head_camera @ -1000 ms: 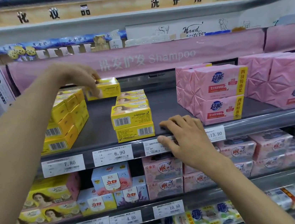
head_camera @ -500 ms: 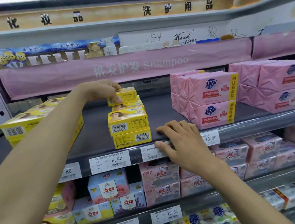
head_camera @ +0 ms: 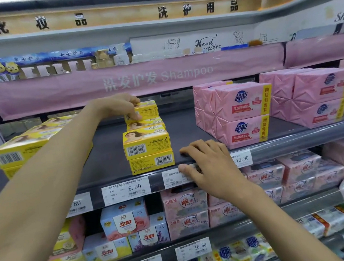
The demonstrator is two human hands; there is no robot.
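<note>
My left hand [head_camera: 120, 107] grips a small yellow soap box [head_camera: 146, 110] and holds it on top of the rear stack of yellow boxes [head_camera: 145, 123] on the dark grey shelf [head_camera: 188, 132]. In front of that stack stands another pile of two yellow boxes [head_camera: 148, 149] with barcodes facing me. My right hand [head_camera: 210, 162] rests on the shelf's front edge, fingers spread over the lip and thumb on a price label.
More yellow boxes [head_camera: 23, 146] are stacked at the shelf's left, partly behind my left forearm. Pink wrapped soap packs [head_camera: 238, 111] and further pink packs [head_camera: 318, 93] fill the right. Lower shelves hold several soap packs [head_camera: 126, 225]. A pink Shampoo banner [head_camera: 139, 80] hangs above.
My left hand carried the yellow box from the left stack rightward and set it on the rear middle stack. My right hand stayed on the shelf edge.
</note>
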